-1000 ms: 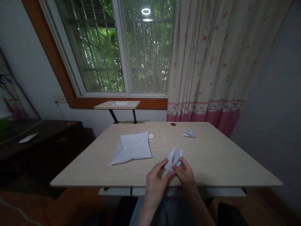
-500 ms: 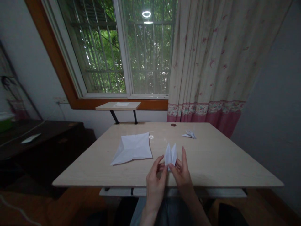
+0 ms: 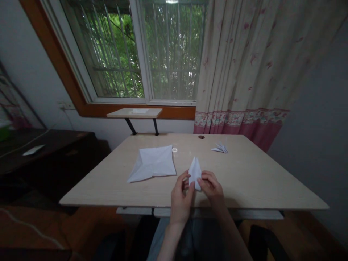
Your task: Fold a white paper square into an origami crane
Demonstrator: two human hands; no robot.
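A small folded piece of white paper (image 3: 195, 170), pointed at the top, is held up over the front of the desk. My left hand (image 3: 181, 192) grips its left side, thumb toward me and fingers behind. On the right, my right hand (image 3: 212, 186) pinches the lower right edge with the thumb in front. A larger creased sheet of white paper (image 3: 155, 162) lies on the desk to the left. Farther back on the right rests a folded paper piece with several thin points (image 3: 220, 148).
The pale wooden desk (image 3: 252, 177) has a raised shelf (image 3: 119, 113) at its back left and a round cable hole (image 3: 201, 137). Behind stand a barred window and a patterned curtain (image 3: 239, 72). A dark side table (image 3: 67, 145) is at the left.
The folded paper showed two separate points side by side; now it shows one. My right hand's fingers have curled in closer to it. The view has tilted slightly downward.
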